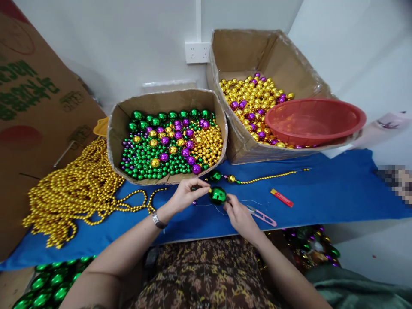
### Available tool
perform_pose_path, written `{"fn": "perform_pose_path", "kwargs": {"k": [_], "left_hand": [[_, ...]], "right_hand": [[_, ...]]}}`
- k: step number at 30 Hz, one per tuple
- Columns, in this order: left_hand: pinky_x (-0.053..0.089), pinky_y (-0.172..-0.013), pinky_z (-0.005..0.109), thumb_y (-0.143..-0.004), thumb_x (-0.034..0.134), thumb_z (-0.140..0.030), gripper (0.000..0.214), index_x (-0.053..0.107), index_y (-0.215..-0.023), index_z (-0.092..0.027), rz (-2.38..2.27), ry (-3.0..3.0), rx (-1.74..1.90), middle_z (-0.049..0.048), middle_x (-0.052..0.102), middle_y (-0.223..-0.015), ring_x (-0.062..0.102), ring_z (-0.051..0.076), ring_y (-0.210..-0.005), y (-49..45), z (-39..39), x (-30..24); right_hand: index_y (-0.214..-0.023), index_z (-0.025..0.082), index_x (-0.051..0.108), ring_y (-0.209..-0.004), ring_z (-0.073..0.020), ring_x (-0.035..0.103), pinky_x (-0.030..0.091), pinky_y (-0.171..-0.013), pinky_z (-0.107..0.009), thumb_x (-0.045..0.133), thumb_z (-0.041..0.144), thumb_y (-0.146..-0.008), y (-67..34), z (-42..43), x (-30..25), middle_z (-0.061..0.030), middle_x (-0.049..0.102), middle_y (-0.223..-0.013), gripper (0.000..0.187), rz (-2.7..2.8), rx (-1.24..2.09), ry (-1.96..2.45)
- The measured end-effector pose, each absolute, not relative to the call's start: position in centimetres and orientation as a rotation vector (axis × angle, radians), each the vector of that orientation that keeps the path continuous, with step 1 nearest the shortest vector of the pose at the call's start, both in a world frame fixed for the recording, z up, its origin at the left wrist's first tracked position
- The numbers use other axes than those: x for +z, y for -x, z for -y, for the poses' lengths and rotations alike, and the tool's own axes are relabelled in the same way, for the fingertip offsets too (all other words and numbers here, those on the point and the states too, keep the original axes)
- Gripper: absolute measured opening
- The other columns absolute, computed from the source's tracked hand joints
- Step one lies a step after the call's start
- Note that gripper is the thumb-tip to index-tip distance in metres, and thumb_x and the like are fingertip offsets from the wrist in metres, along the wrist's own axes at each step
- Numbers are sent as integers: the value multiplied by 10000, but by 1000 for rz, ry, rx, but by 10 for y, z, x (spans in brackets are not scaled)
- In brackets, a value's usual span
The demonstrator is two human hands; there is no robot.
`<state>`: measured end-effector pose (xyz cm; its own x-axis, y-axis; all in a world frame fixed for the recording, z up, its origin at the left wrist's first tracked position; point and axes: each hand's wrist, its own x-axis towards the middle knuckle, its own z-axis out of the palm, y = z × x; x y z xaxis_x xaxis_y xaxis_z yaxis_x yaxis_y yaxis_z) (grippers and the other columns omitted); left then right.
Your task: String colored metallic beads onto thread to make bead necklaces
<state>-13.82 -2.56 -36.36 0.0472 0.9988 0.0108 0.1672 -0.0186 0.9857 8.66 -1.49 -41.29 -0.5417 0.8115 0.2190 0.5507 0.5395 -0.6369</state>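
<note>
A large shiny green ball (218, 195) is held between my two hands above the blue cloth. My left hand (189, 195) pinches a small gold bead (210, 190) at the ball's left side. The fingers of my right hand (238, 213) are closed at the ball's right end. Thin pale thread (249, 201) trails on the cloth behind my right hand. Just behind the ball lies a beaded strand (268, 176) with a green ball, a gold ball and small gold beads. Pink-handled thread snips (264, 216) lie beside my right hand.
A cardboard box (167, 95) of green, purple and gold beads stands behind my hands. A taller box (244, 47) of gold and purple balls carries a red basin (350, 112). Gold bead strands (86, 184) heap at left. A red lighter (282, 198) lies right on the blue cloth (328, 189).
</note>
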Motion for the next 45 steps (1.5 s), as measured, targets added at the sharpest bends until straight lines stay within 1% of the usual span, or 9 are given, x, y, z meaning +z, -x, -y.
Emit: {"fn": "perform_pose_path", "kwargs": {"k": [5,10,14,17,19,24,27,33,45], "left_hand": [[493,-700,301,-837,666,-335,160,734,-800,-196,-1429,-1664,1146,67,717,-816,655,186,-758,135,35,-372],[505,-740,316,-851,649,-304,121,721,-818,-213,-1412,-1812,1318,58,714,-829,651,190,-797,132,35,-329],[504,-742,292,-902,577,-334,209,715,-839,-190,-1324,-1794,1348,62,708,-866,641,173,-802,140,26,-301],[499,-819,304,-975,415,-353,334,687,-1066,-180,-1357,-1918,1158,86,691,-1037,638,178,-912,156,10,-302],[481,-896,343,-962,441,-355,337,644,-1167,-180,-1509,-2108,916,101,664,-1137,619,211,-1024,167,-4,-312],[507,-831,358,-910,535,-309,273,639,-1127,-178,-1649,-2229,501,96,657,-1089,640,219,-937,181,-29,-339],[522,-803,354,-896,554,-341,258,649,-1060,-167,-1587,-1953,765,85,653,-1025,640,203,-886,181,-29,-340],[578,-674,274,-888,581,-386,330,628,-1123,-160,-1094,-917,1297,69,646,-947,677,154,-760,180,-8,-330],[607,-726,247,-857,652,-324,266,707,-1060,-160,-1040,-810,1433,49,633,-911,608,101,-765,170,3,-324]], "right_hand": [[-1111,174,602,-817,-195,708,566,-688,-282,420,134,-919,-97,7,-416,-93,717,-971,268,2452,419,1102],[-1241,176,563,-1028,-202,669,548,-884,-325,446,234,-968,-79,4,-380,-106,684,-1135,303,2316,382,948],[-1134,180,611,-844,-159,697,562,-776,-271,422,219,-985,-61,4,-367,-69,724,-958,244,2229,507,788],[-1055,182,631,-703,-129,684,553,-691,-234,418,214,-988,-62,4,-366,-42,719,-852,225,2133,609,824],[-1045,187,634,-667,-120,675,547,-671,-224,426,234,-987,-66,4,-366,-33,717,-836,221,2094,676,885],[-1025,197,645,-753,-147,700,550,-694,-235,433,267,-984,-72,4,-367,-45,732,-891,227,2072,710,924],[-1011,204,648,-830,-165,710,554,-745,-251,433,260,-982,-74,5,-367,-54,739,-954,224,2091,689,932],[-1008,199,637,-859,-169,713,545,-759,-258,435,224,-977,-75,7,-371,-54,744,-945,206,2147,634,915],[-1009,197,640,-812,-168,716,554,-755,-256,424,231,-982,-75,9,-376,-54,747,-913,221,2216,510,923]]}}
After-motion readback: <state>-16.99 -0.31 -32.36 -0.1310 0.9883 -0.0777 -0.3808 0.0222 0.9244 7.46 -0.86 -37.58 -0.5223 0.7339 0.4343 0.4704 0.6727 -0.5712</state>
